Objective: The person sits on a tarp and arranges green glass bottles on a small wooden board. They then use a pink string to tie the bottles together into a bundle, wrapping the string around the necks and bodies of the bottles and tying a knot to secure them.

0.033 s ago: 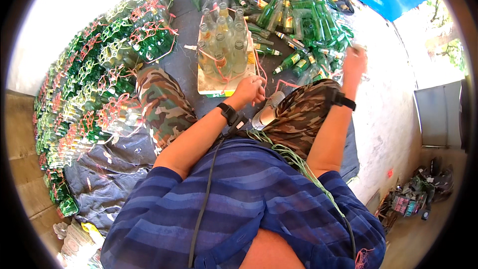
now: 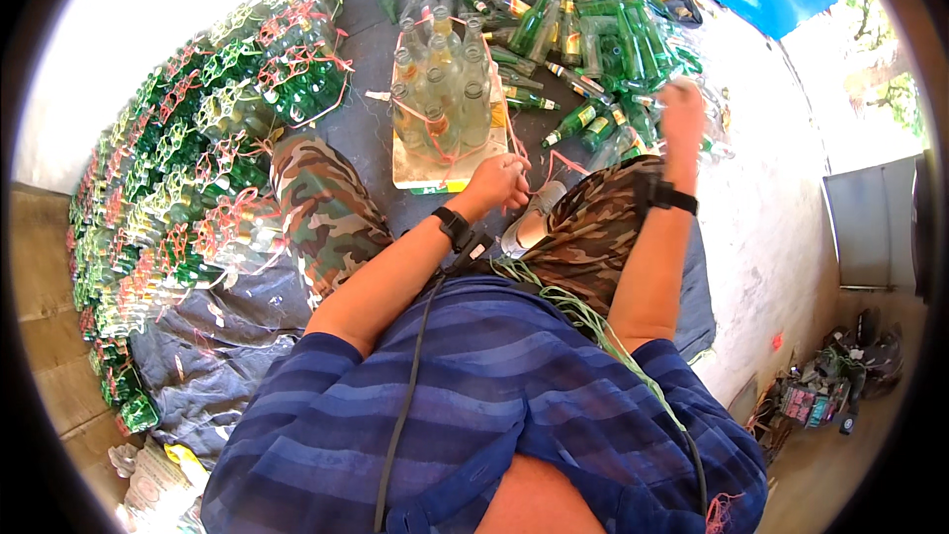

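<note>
A cluster of clear glass bottles (image 2: 435, 89) stands upright on a low board (image 2: 425, 174) between my knees, with pink twine (image 2: 511, 129) looped around it. My left hand (image 2: 499, 184) is closed at the board's near right corner, where the twine runs into its curled fingers. Off to the right, my right hand (image 2: 682, 111) is raised above the near edge of a heap of loose bottles. Motion smears its fingers, so whether it holds anything does not show.
Loose green and clear bottles (image 2: 623, 35) lie heaped at the far right. Bundles of tied bottles (image 2: 227, 104) are stacked along the left. Green strands (image 2: 568, 307) lie across my lap. A white wall (image 2: 761, 237) rises on the right, with a pile of odds and ends (image 2: 816, 386) beside it.
My right hand has moved a little to the left, toward my knee. My left hand and the upright bottles have stayed almost still.
</note>
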A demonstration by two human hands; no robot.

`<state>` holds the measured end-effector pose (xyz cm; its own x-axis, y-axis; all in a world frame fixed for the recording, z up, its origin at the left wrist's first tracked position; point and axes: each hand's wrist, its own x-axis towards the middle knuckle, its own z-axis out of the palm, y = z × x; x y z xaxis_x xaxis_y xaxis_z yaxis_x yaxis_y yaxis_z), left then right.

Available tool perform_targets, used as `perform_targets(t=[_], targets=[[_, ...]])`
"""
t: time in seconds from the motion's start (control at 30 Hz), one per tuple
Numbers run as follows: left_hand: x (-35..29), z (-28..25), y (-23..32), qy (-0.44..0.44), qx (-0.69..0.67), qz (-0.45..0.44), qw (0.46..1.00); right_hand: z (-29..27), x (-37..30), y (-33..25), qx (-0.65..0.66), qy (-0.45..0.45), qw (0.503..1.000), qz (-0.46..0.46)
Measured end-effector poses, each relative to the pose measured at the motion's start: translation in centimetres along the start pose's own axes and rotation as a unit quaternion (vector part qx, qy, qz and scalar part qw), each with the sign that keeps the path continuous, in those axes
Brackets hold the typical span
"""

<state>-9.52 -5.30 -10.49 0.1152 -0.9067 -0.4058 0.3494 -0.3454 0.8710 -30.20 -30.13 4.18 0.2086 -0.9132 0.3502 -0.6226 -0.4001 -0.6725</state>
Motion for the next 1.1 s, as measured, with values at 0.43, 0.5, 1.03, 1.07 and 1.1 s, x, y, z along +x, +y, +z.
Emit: perform_targets(t=[0.43,0.5,1.03,1.07,1.1], targets=[[-1.0,1.8,1.5,-0.085,0.022,0.048,0.995,18.8,-3.4,-8.1,0.408,-0.442,0.761,0.244],[-0.8,1.6,1.5,-0.095,0.049,0.061,0.992,19.5,-2.1,-9.0,0.393,-0.446,0.767,0.241],[-9.1,-11.4,14.9,0.266,0.271,0.213,0.9,25.3,-0.9,-9.7,0.41,-0.324,0.824,0.22],[-8.3,-13.6,16.1,0.307,0.248,0.221,0.892,25.5,-0.8,-9.4,0.428,-0.318,0.816,0.222],[-7.3,-15.7,16.7,0.342,0.255,0.199,0.882,25.7,-0.7,-9.3,0.419,-0.317,0.822,0.22]])
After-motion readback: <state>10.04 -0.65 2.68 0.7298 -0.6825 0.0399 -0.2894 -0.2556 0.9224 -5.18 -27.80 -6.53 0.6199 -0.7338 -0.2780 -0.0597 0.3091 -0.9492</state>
